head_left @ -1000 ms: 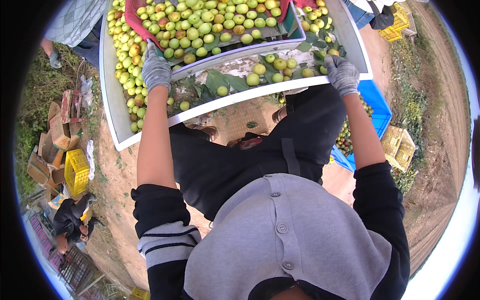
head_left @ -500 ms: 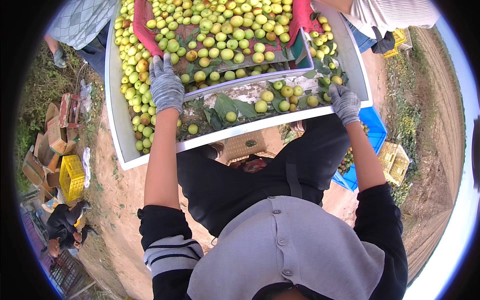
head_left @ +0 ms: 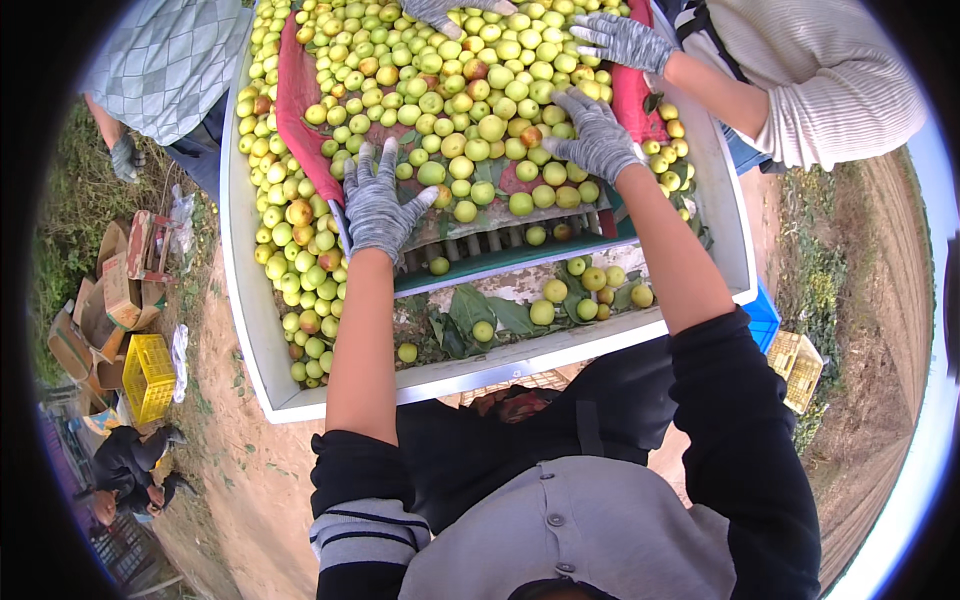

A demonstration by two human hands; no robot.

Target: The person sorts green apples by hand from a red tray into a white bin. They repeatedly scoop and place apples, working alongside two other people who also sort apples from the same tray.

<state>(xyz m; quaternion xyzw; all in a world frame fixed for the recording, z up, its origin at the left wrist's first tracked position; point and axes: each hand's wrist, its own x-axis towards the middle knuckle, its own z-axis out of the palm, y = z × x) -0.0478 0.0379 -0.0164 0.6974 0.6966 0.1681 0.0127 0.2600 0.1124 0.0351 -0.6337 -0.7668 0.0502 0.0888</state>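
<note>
Round yellow-green fruits (head_left: 490, 127), some blushed red-brown, lie in a dense layer beneath and beyond both hands. Left hand (head_left: 375, 208), in a grey knit glove: fingers spread, thumb out, grasping nothing visible; palm side hidden, pressure cannot be told. Right hand (head_left: 600, 140), same glove type: fingers loosely apart, laid over fruits, not clenched.

Just beside the left fingers, a strip of red cloth (head_left: 300, 120) bounds the layer; a second red strip (head_left: 640, 100) borders it near the right wrist. Between the wrists, grey parallel slats (head_left: 495, 240) show, with a green panel (head_left: 480, 268) on their near side. A co-worker's grey-gloved hand (head_left: 628, 42) reaches in just beyond the right hand, crowding that side; another gloved hand (head_left: 455, 12) is at the top edge.

Outside the panel: broad green leaves (head_left: 470, 305) and stray fruits inside a grey tray with a white rim (head_left: 515, 372); both forearms cross above it. Farther out, left: yellow plastic crate (head_left: 149, 378), brown cardboard boxes (head_left: 120, 275). Right: blue container (head_left: 763, 318), pale yellow crate (head_left: 795, 368)
</note>
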